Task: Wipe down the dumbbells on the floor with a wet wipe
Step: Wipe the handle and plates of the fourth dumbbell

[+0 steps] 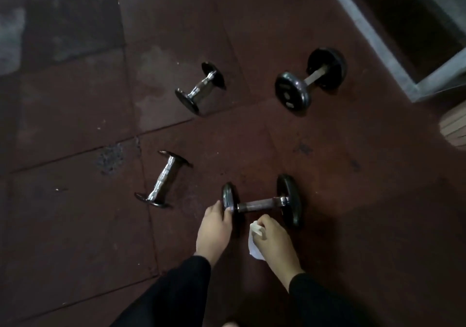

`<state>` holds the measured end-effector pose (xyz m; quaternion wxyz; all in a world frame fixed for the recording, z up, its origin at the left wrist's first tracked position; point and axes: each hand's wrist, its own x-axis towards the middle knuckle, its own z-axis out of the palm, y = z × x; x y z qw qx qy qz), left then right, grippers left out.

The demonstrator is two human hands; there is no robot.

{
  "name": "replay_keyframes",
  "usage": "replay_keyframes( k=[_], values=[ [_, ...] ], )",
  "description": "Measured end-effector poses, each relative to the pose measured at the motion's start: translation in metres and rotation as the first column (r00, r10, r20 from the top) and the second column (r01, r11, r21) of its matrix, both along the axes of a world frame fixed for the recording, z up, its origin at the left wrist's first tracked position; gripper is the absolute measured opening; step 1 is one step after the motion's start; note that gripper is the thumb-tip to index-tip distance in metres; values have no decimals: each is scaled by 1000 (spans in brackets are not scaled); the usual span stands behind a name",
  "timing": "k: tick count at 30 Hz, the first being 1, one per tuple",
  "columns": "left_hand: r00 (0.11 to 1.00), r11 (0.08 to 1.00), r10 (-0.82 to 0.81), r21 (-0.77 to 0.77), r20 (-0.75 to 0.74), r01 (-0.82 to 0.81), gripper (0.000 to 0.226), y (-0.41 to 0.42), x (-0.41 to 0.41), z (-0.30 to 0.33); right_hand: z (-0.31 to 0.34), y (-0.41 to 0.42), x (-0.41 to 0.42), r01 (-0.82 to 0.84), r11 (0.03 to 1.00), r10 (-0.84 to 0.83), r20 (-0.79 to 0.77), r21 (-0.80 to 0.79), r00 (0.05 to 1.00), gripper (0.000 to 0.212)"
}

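Several dumbbells lie on the dark red rubber floor. The nearest dumbbell has black plates and a dull bar. My left hand grips its left plate, thumb on the outer face and fingertips on the inner edge. My right hand holds a crumpled white wet wipe just below the bar, not clearly touching it. A small chrome-handled dumbbell lies to the left. Another chrome one and a bigger black dumbbell lie farther away.
A grey metal frame runs along the upper right corner. A pale ribbed object sits at the right edge. The floor mats show seams and a worn patch. My black sleeves fill the bottom of the view.
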<state>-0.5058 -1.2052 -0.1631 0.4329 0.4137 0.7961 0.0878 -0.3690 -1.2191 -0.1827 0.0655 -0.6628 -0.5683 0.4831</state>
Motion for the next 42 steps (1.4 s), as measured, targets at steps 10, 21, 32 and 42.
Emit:
replay_keyframes(
  k=[10, 21, 32, 42],
  values=[
    [821, 855, 431, 121, 375, -504, 50, 30, 0, -151, -177, 36, -35, -259, 791, 113, 284, 554, 952, 24],
    [750, 748, 440, 260, 494, -610, 90, 34, 3, -180, -188, 67, -20, -541, 705, 476, 260, 458, 840, 47],
    [747, 726, 427, 300, 509, -619, 69, 25, 5, -181, -197, 32, -10, -454, 539, 370, 284, 710, 884, 41],
    [754, 727, 439, 299, 489, -618, 75, 27, 7, -175, -178, 65, -31, -538, 726, 386, 394, 428, 834, 22]
  ],
)
